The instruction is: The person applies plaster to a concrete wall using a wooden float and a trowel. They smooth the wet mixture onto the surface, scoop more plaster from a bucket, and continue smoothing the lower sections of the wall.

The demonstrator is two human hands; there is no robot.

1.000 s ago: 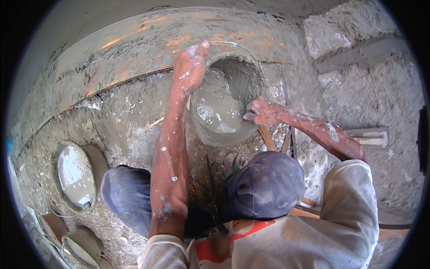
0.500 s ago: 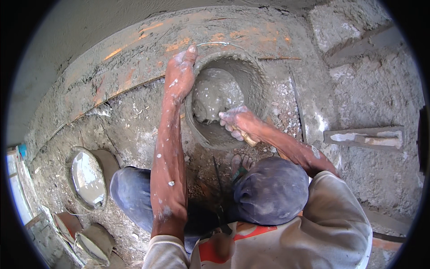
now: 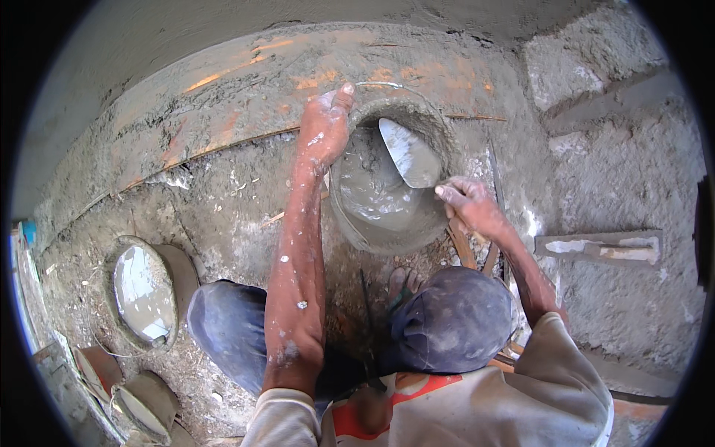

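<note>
A mud-caked bucket (image 3: 339, 217) stands in front of me, with wet grey mortar (image 3: 376, 200) inside it. My left hand (image 3: 325, 128) is closed at the bucket's left rim, its thumb by the end of the wire handle (image 3: 380, 83). Closed around the handle of a trowel, my right hand (image 3: 474, 206) is just past the bucket's right rim; the fingers hide most of that handle. The trowel's blade (image 3: 408, 153) is tilted over the mortar inside the bucket, its face wet and shiny.
A second bucket (image 3: 182, 283) with pale, watery contents is at left, near smaller containers (image 3: 153, 398). A mortar-smeared plank (image 3: 246, 123) runs behind the main bucket. On the right lies a plastering float (image 3: 599, 247). Wood scraps (image 3: 462, 244) lie beside my right knee (image 3: 454, 320).
My right hand has moved right and slightly up from over the bucket to its rim. The trowel blade now shows lifted and tilted, and the mortar's surface is stirred. My left hand keeps its hold.
</note>
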